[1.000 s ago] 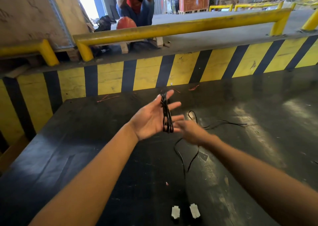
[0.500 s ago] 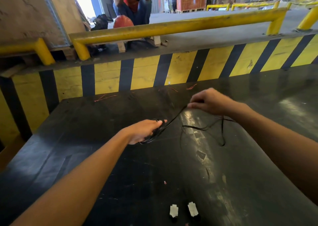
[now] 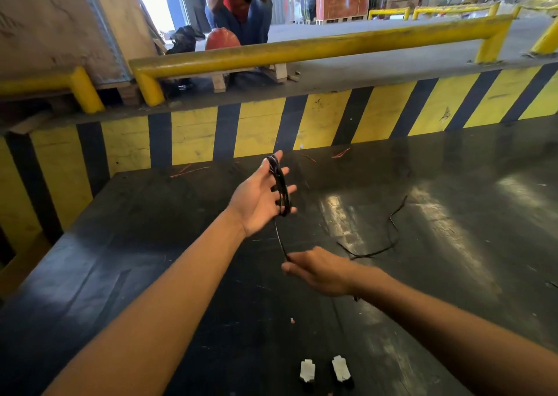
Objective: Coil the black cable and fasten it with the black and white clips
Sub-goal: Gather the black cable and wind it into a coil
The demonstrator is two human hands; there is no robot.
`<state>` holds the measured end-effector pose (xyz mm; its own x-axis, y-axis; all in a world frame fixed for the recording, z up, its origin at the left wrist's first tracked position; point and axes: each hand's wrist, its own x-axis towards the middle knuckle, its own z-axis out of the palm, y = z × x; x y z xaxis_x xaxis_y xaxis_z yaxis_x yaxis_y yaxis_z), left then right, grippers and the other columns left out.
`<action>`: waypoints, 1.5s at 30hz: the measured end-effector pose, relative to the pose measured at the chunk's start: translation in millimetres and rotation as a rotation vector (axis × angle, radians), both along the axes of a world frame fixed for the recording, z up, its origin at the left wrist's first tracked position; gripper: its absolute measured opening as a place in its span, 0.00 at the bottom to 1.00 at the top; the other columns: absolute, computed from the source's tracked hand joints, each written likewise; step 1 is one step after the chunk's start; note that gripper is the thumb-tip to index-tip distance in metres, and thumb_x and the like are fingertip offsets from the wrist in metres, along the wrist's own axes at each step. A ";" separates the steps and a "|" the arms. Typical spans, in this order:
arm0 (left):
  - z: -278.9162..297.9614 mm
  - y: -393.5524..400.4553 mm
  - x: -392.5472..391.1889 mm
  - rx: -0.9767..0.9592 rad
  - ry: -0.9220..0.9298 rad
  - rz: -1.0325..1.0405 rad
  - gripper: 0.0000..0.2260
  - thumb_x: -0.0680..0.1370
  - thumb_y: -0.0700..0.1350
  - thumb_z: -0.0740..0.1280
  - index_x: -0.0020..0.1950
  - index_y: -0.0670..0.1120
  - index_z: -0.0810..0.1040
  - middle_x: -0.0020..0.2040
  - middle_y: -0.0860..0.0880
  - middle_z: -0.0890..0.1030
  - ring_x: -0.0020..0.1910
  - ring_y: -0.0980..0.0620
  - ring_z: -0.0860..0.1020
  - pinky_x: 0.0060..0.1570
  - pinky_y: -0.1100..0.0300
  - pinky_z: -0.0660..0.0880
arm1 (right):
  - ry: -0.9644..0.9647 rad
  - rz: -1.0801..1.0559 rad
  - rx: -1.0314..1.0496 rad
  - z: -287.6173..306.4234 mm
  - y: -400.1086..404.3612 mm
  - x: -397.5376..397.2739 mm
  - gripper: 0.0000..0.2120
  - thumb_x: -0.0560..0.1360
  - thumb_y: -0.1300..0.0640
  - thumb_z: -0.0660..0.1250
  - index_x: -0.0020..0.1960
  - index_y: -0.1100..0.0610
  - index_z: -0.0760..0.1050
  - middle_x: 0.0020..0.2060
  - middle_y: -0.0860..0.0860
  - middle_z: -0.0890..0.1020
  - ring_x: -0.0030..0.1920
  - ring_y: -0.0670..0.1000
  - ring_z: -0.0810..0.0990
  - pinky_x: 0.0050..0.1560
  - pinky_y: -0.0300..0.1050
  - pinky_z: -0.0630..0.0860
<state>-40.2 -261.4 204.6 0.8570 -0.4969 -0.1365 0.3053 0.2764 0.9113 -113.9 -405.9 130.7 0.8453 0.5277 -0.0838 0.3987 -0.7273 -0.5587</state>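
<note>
My left hand is raised palm up with fingers spread, and the black cable is wound in several loops around them. One strand drops from the loops down to my right hand, which pinches it below and nearer to me. The cable's loose tail lies curved on the dark table to the right. Two black and white clips lie side by side at the near edge of the table.
A yellow and black striped wall borders the table's far side, with a yellow rail above it. A person in red crouches behind, beside an orange hard hat. Thin red wire scraps lie near the wall.
My left hand rose and turned palm up with the coil. My right hand swung from the far side down toward me, drawing the strand under the left hand. The loose tail is shorter.
</note>
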 end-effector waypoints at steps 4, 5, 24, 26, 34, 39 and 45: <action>-6.8 18.9 3.1 0.346 -0.099 -0.031 0.19 0.83 0.54 0.48 0.74 0.59 0.62 0.73 0.51 0.64 0.65 0.46 0.69 0.58 0.44 0.66 | -0.097 -0.023 -0.106 38.9 -49.7 21.1 0.17 0.79 0.48 0.57 0.48 0.60 0.77 0.38 0.56 0.81 0.38 0.54 0.78 0.44 0.50 0.75; -6.8 21.3 0.8 0.431 -0.105 -0.063 0.19 0.83 0.53 0.48 0.73 0.58 0.63 0.70 0.51 0.67 0.60 0.49 0.71 0.57 0.46 0.67 | -0.119 -0.066 -0.107 50.7 -64.1 26.2 0.16 0.78 0.48 0.59 0.48 0.59 0.79 0.38 0.54 0.82 0.38 0.52 0.79 0.44 0.49 0.75; 20.3 -4.6 7.1 -0.042 -0.083 0.213 0.19 0.82 0.53 0.49 0.73 0.55 0.64 0.73 0.47 0.66 0.72 0.43 0.64 0.61 0.41 0.65 | 0.008 -0.079 -0.018 7.8 -19.0 14.9 0.21 0.80 0.45 0.51 0.46 0.59 0.75 0.37 0.52 0.78 0.39 0.50 0.77 0.45 0.45 0.74; 10.8 8.4 14.0 0.204 -0.158 0.271 0.19 0.83 0.51 0.50 0.73 0.52 0.64 0.70 0.47 0.69 0.68 0.47 0.68 0.62 0.47 0.64 | -0.033 -0.030 -0.113 23.3 -38.2 19.8 0.20 0.80 0.46 0.52 0.45 0.60 0.75 0.34 0.51 0.77 0.35 0.48 0.75 0.41 0.41 0.72; -2.7 11.2 -13.6 0.661 -0.018 -0.458 0.15 0.82 0.54 0.50 0.63 0.59 0.72 0.65 0.50 0.72 0.60 0.50 0.72 0.57 0.48 0.70 | -0.216 -0.217 -0.225 85.2 -105.1 68.0 0.16 0.78 0.47 0.57 0.45 0.57 0.77 0.39 0.57 0.81 0.41 0.55 0.79 0.46 0.52 0.75; 6.2 -5.1 -26.6 0.128 0.122 -0.560 0.18 0.78 0.57 0.54 0.65 0.58 0.74 0.66 0.46 0.75 0.66 0.41 0.72 0.61 0.35 0.70 | -0.241 -0.323 -0.183 65.2 -91.9 66.1 0.19 0.80 0.46 0.52 0.49 0.58 0.76 0.42 0.59 0.82 0.43 0.57 0.80 0.47 0.52 0.76; 29.0 -35.6 -25.4 -0.280 0.094 -0.091 0.19 0.82 0.55 0.49 0.72 0.56 0.65 0.73 0.43 0.66 0.70 0.38 0.67 0.61 0.34 0.66 | -0.028 -0.165 0.042 13.2 -11.9 14.0 0.16 0.80 0.47 0.53 0.45 0.56 0.73 0.41 0.55 0.79 0.42 0.53 0.79 0.51 0.57 0.76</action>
<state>-65.5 -297.0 233.6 0.7976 -0.6002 -0.0601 0.4198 0.4809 0.7697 -99.9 -417.8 143.9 0.9223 0.3844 -0.0398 0.2917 -0.7600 -0.5807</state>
